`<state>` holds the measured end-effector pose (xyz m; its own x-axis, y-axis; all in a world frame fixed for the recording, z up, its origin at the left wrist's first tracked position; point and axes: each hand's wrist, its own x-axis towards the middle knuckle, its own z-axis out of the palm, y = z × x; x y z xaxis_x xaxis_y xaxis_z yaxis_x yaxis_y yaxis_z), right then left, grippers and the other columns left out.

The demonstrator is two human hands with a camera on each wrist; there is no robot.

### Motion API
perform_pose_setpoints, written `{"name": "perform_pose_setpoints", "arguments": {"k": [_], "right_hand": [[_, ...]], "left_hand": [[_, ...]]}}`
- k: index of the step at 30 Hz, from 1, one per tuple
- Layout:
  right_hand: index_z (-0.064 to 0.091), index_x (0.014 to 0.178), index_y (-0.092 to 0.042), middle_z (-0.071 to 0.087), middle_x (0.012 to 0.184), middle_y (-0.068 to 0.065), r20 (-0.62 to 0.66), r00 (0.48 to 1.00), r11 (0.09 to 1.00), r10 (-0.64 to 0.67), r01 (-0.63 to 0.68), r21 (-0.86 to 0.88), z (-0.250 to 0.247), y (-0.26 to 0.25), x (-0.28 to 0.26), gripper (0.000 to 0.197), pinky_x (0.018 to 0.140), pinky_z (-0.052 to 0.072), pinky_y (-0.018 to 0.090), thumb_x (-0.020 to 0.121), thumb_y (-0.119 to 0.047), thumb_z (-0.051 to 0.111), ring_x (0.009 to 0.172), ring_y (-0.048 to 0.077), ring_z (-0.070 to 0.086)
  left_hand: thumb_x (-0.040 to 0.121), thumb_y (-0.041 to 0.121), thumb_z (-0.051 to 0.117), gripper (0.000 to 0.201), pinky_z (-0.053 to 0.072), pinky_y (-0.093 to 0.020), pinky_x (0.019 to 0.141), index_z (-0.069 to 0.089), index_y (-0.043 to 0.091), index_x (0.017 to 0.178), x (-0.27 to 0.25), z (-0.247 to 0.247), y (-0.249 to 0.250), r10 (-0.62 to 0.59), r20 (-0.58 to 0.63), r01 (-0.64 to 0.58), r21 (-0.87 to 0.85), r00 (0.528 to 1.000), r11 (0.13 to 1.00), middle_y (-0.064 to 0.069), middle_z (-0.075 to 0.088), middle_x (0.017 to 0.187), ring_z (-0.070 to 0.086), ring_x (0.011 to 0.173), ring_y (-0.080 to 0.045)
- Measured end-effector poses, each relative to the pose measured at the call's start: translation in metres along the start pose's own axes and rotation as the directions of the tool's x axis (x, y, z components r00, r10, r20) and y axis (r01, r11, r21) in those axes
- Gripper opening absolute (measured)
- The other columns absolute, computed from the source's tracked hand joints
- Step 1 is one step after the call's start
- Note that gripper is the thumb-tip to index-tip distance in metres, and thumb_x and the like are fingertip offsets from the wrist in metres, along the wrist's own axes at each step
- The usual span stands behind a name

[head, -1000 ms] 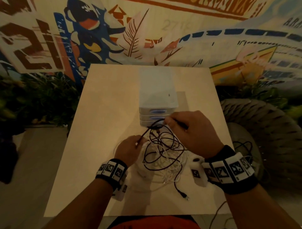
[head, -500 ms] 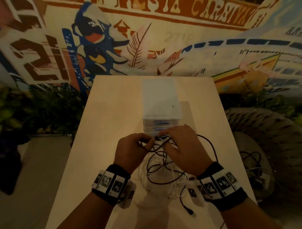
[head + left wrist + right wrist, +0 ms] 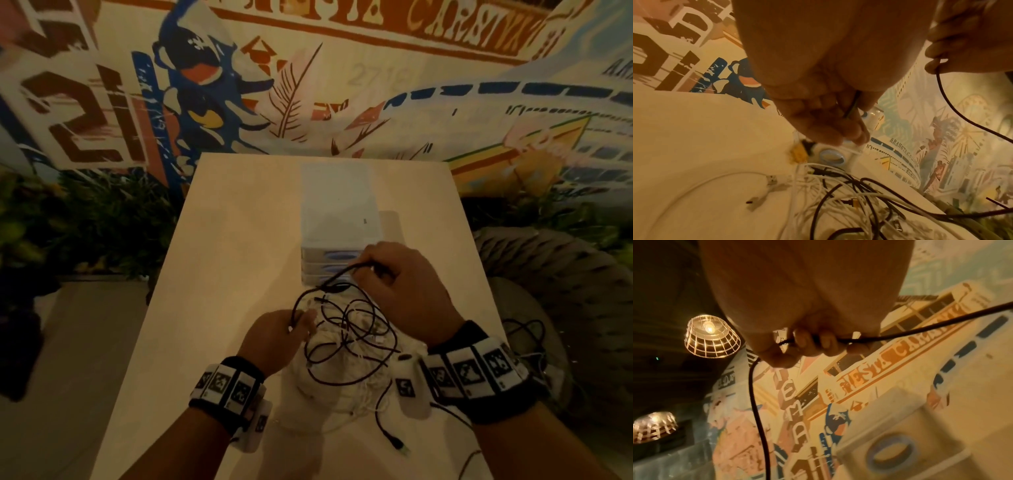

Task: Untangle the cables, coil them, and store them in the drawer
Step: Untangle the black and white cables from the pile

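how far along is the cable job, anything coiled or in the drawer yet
Early. Nothing looks done: no coil shows, and the drawer unit has its visible drawers closed. In hand: the left hand and right hand each hold the black cable, a stretch of it lifted between them. Left: the rest of it is still looped through the white cables heaped on the table.

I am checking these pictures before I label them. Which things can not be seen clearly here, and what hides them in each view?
- Drawer unit, head view: the right hand covers part of the drawer fronts; whether any is open cannot be told.
- Black cable, head view: its path through the white cables is lost in the tangle.
- Left hand, left wrist view: the palm hides the grip.
- Right wrist view: the drawer unit is blurred.
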<state>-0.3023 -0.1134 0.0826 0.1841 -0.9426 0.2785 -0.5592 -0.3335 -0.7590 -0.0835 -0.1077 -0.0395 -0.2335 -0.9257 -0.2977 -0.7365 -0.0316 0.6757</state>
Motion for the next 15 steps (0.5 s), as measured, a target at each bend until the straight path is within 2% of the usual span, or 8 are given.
{"name": "perform_pose_setpoints", "arguments": {"k": [2, 4, 6, 7, 9, 11, 14, 15], "right_hand": [[0.067, 0.081, -0.026, 0.05, 0.064, -0.007, -0.037, 0.998, 0.991, 0.05, -0.054, -0.12, -0.011, 0.015, -0.001, 0.015, 0.057, 0.035, 0.023, 0.091, -0.035, 0.06, 0.063, 0.009, 0.05], [0.067, 0.087, -0.024, 0.056, 0.071, -0.008, -0.045, 0.994, 0.983, 0.103, -0.108, -0.147, -0.025, 0.031, -0.003, 0.008, 0.062, 0.043, 0.023, 0.092, -0.03, 0.067, 0.067, 0.009, 0.054], [0.068, 0.089, -0.028, 0.063, 0.076, -0.012, -0.003, 0.985, 0.974, 0.171, -0.17, -0.149, -0.039, 0.051, -0.011, 0.006, 0.069, 0.048, 0.018, 0.089, -0.03, 0.073, 0.073, 0.005, 0.061], [0.068, 0.088, -0.03, 0.065, 0.076, -0.013, 0.013, 0.974, 0.961, 0.224, -0.219, -0.17, -0.045, 0.065, -0.018, 0.007, 0.069, 0.048, 0.017, 0.088, -0.033, 0.074, 0.074, 0.003, 0.063], [0.066, 0.086, -0.033, 0.067, 0.073, -0.01, 0.012, 0.934, 0.899, 0.356, -0.339, -0.277, -0.055, 0.095, -0.038, 0.01, 0.067, 0.048, 0.021, 0.087, -0.04, 0.073, 0.073, 0.006, 0.064], [0.064, 0.083, -0.031, 0.066, 0.07, -0.005, 0.004, 0.881, 0.836, 0.472, -0.447, -0.318, -0.062, 0.121, -0.064, 0.022, 0.068, 0.053, 0.035, 0.086, -0.053, 0.067, 0.071, 0.012, 0.065], [0.066, 0.076, -0.028, 0.066, 0.066, -0.003, -0.03, 0.807, 0.774, 0.589, -0.575, -0.264, -0.067, 0.137, -0.1, 0.054, 0.071, 0.054, 0.042, 0.078, -0.08, 0.05, 0.071, 0.019, 0.065], [0.069, 0.076, -0.027, 0.068, 0.068, -0.002, -0.014, 0.752, 0.726, 0.659, -0.641, -0.25, -0.066, 0.138, -0.108, 0.064, 0.074, 0.054, 0.042, 0.078, -0.087, 0.045, 0.073, 0.021, 0.066]], "left_hand": [[0.103, 0.057, 0.037, 0.055, 0.056, -0.036, 0.072, 0.074, 0.03, 0.073, -0.003, -0.005, -0.001, -0.037, 0.032, 0.039, -0.072, 0.999, 0.997, 0.008, 0.071, 0.067, 0.062, 0.057, -0.004], [0.104, 0.056, 0.033, 0.062, 0.056, -0.038, 0.068, 0.074, 0.028, 0.069, -0.003, -0.014, -0.003, -0.069, -0.01, 0.066, -0.178, 0.998, 0.982, 0.004, 0.064, 0.054, 0.061, 0.052, -0.012], [0.107, 0.051, 0.03, 0.066, 0.055, -0.039, 0.06, 0.073, 0.021, 0.067, -0.001, -0.027, -0.005, -0.099, -0.149, 0.048, -0.312, 0.984, 0.949, 0.001, 0.051, 0.043, 0.053, 0.043, -0.013], [0.108, 0.048, 0.029, 0.067, 0.051, -0.034, 0.054, 0.072, 0.017, 0.067, 0.0, -0.035, -0.006, -0.117, -0.229, 0.023, -0.378, 0.966, 0.925, 0.001, 0.046, 0.042, 0.049, 0.04, -0.012], [0.109, 0.046, 0.028, 0.068, 0.041, -0.027, 0.048, 0.071, 0.011, 0.068, 0.002, -0.052, -0.01, -0.159, -0.375, -0.042, -0.477, 0.913, 0.878, -0.006, 0.042, 0.046, 0.043, 0.038, -0.012], [0.108, 0.051, 0.028, 0.071, 0.034, -0.03, 0.05, 0.07, 0.012, 0.068, 0.003, -0.069, -0.017, -0.207, -0.471, -0.088, -0.53, 0.857, 0.844, -0.01, 0.042, 0.048, 0.04, 0.04, -0.015], [0.104, 0.061, 0.028, 0.072, 0.028, -0.031, 0.05, 0.07, 0.017, 0.065, 0.001, -0.084, -0.027, -0.196, -0.496, -0.141, -0.562, 0.846, 0.815, -0.011, 0.037, 0.05, 0.035, 0.042, -0.017], [0.103, 0.061, 0.028, 0.072, 0.027, -0.03, 0.05, 0.07, 0.017, 0.065, -0.001, -0.085, -0.026, -0.184, -0.487, -0.147, -0.564, 0.854, 0.813, -0.012, 0.036, 0.051, 0.034, 0.043, -0.017]]}}
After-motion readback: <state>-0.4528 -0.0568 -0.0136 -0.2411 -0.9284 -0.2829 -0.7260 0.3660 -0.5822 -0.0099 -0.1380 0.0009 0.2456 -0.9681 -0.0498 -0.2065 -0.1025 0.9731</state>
